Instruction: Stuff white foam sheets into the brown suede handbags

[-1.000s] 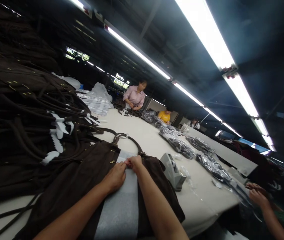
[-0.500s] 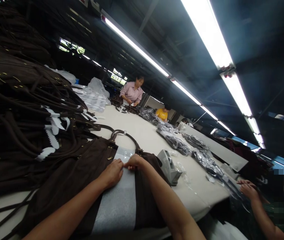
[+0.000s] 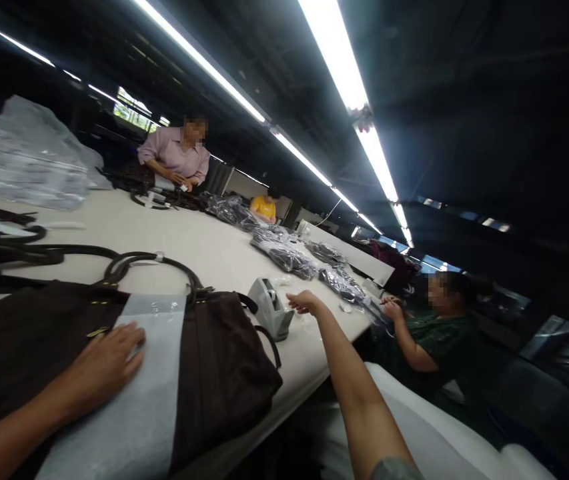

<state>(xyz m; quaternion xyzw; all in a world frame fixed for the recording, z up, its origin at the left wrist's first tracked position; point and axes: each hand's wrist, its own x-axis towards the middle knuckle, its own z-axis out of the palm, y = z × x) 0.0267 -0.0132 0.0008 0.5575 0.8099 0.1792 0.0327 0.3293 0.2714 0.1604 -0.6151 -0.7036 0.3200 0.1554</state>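
A dark brown bag (image 3: 214, 353) with looped handles lies on the pale table, a translucent white sheet (image 3: 157, 373) running down its front. My left hand (image 3: 109, 363) rests on the sheet and the bag beside it, fingers spread, gripping nothing. Just past the bag's right side stands a grey tape dispenser (image 3: 273, 313). My right hand (image 3: 304, 302) is in the air beside the dispenser's upper right, its fingers loosely extended and apart, with nothing visible in them.
Plastic-wrapped dark bundles (image 3: 284, 253) line the table's far side. Clear plastic packets (image 3: 24, 167) lie at the far left. A person in pink and one in yellow are across the table; another person in dark green sits at the right.
My right hand has left the sheet and moved right to the dispenser. My left hand has flattened on the sheet. The view has turned right.
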